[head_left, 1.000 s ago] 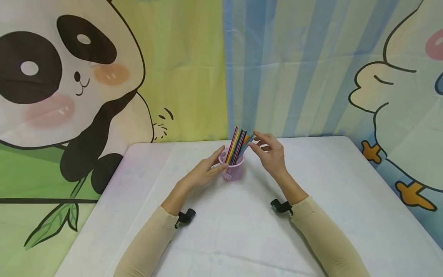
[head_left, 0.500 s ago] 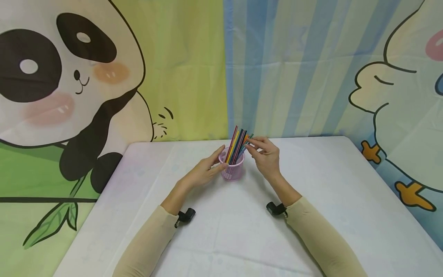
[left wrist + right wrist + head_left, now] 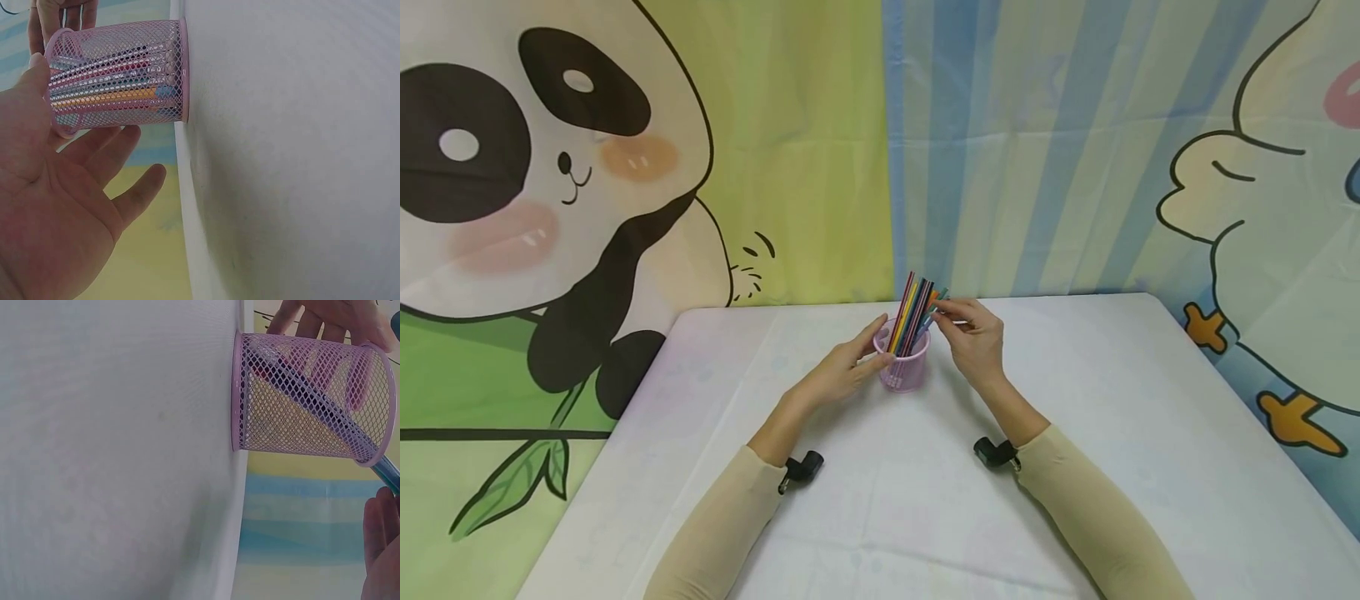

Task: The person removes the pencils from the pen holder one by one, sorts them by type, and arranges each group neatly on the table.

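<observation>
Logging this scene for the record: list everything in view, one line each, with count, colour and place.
mesh cup: one, pink, upright at the far middle of the table.
pencils: a bundle, count unclear, mixed colours, standing in the mesh cup and leaning right.
table: one, white cloth cover, fills the foreground.
backdrop: one, cartoon panda on green-yellow at left, blue stripes and a bird at right, behind the table.
wrist cameras: two, black, one on each forearm.
sleeves: two, beige.
left hand: fingers straight against the cup's left side.
right hand: grip pinching the rightmost pencil's top.
</observation>
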The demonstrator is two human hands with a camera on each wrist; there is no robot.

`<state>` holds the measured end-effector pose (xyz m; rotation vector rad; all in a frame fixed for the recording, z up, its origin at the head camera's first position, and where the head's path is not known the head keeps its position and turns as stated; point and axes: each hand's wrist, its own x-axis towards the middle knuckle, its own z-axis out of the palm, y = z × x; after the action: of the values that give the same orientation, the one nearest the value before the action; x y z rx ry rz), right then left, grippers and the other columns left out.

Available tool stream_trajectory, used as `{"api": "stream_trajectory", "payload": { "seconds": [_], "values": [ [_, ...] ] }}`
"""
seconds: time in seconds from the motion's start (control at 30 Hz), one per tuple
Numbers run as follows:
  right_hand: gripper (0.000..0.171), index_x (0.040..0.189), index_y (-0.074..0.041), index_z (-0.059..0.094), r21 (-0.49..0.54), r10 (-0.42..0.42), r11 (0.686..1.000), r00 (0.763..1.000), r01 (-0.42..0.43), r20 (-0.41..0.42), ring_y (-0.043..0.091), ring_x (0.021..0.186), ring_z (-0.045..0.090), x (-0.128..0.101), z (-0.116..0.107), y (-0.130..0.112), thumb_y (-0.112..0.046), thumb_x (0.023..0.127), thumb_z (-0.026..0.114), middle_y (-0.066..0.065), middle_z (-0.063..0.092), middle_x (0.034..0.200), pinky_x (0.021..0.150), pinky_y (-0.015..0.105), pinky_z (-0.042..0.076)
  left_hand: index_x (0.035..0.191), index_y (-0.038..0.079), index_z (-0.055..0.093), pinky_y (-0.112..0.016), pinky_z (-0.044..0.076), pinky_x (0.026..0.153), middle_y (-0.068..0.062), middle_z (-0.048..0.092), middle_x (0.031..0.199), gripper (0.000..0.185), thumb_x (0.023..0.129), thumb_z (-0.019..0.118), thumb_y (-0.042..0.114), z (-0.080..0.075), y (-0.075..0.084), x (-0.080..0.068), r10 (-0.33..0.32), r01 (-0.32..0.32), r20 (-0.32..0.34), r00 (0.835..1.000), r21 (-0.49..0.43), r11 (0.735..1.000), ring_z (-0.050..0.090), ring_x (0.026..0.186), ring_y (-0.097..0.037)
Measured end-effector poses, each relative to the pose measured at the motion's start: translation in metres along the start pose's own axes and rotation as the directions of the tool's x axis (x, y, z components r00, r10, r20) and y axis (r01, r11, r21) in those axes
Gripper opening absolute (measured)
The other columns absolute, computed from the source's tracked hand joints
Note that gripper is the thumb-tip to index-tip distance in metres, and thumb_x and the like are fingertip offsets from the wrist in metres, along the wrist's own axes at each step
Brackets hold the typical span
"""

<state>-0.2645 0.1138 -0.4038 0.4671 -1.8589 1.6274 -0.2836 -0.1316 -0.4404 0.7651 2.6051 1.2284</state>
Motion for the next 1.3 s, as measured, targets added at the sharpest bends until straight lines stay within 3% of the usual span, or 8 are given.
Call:
{"api": "stream_trajectory", "payload": {
  "seconds": [0.1,0.3,0.53,0.7,0.83,1.0,1.3],
  "values": [
    [0.017,0.104,0.015,0.074,0.019,-0.028,0.999,1.0,0.028,-0.009,0.027,0.083,0.075,0.002,-0.001,-0.002,0.015,0.087,0.074,0.032,0.071,0.102,0.073,0.014,0.058,0.164,0.049,0.011,-0.054,0.034,0.124,-0.012,0.044,0.163,0.074,0.103,0.05,0.063,0.0,0.001,0.0,-0.001,0.001,0.001,1.0,0.001,1.0,0.048,0.147,-0.028],
    [0.019,0.107,0.016,0.07,0.076,-0.061,0.995,0.997,0.065,-0.046,0.005,0.079,0.073,0.009,-0.005,0.0,0.018,0.088,0.07,0.037,0.069,0.104,0.073,0.015,0.059,0.165,0.048,0.01,-0.053,0.033,0.124,-0.013,0.043,0.163,0.074,0.104,0.049,0.062,-0.001,0.001,-0.001,-0.001,0.001,0.004,1.0,0.0,1.0,0.047,0.148,-0.028],
    [0.023,0.112,0.013,0.071,0.129,-0.049,0.99,0.995,0.06,-0.086,0.011,0.083,0.075,0.019,-0.013,0.022,0.017,0.089,0.07,0.033,0.07,0.108,0.078,0.016,0.059,0.164,0.049,0.01,-0.052,0.033,0.125,-0.012,0.042,0.164,0.074,0.103,0.049,0.064,-0.001,0.001,-0.002,-0.005,0.005,0.004,1.0,0.012,1.0,0.046,0.149,-0.027],
    [0.023,0.116,0.012,0.07,0.215,-0.012,0.976,0.994,0.035,-0.107,0.011,0.088,0.075,0.024,-0.019,0.021,0.011,0.093,0.07,0.02,0.073,0.11,0.082,0.019,0.061,0.164,0.049,0.009,-0.052,0.033,0.125,-0.013,0.043,0.163,0.074,0.103,0.048,0.064,-0.001,0.002,-0.002,-0.001,0.001,0.005,1.0,0.008,1.0,0.045,0.149,-0.028],
    [0.026,0.119,0.018,0.066,0.301,0.002,0.953,0.991,0.038,-0.131,0.015,0.089,0.075,0.029,-0.024,0.018,0.01,0.094,0.069,0.012,0.072,0.11,0.083,0.023,0.062,0.164,0.05,0.009,-0.052,0.033,0.125,-0.012,0.042,0.164,0.073,0.103,0.048,0.063,-0.001,0.002,-0.003,-0.003,0.003,0.005,1.0,0.006,1.0,0.045,0.15,-0.028],
    [0.026,0.12,0.019,0.065,0.329,0.01,0.943,0.987,0.044,-0.159,0.016,0.088,0.074,0.033,-0.029,0.016,0.011,0.095,0.068,0.005,0.072,0.109,0.082,0.024,0.062,0.163,0.052,0.009,-0.051,0.032,0.125,-0.011,0.043,0.163,0.073,0.103,0.048,0.065,-0.001,0.002,-0.002,-0.011,0.011,0.002,1.0,0.013,1.0,0.044,0.15,-0.026],
    [0.027,0.119,0.018,0.065,0.373,0.032,0.927,0.976,0.052,-0.217,0.017,0.085,0.076,0.038,-0.035,0.013,0.012,0.093,0.069,0.02,0.071,0.11,0.081,0.026,0.063,0.163,0.053,0.008,-0.05,0.031,0.126,-0.011,0.043,0.163,0.073,0.102,0.047,0.066,-0.001,0.002,-0.002,-0.022,0.022,0.007,1.0,0.01,1.0,0.043,0.151,-0.025]
  ]
}}
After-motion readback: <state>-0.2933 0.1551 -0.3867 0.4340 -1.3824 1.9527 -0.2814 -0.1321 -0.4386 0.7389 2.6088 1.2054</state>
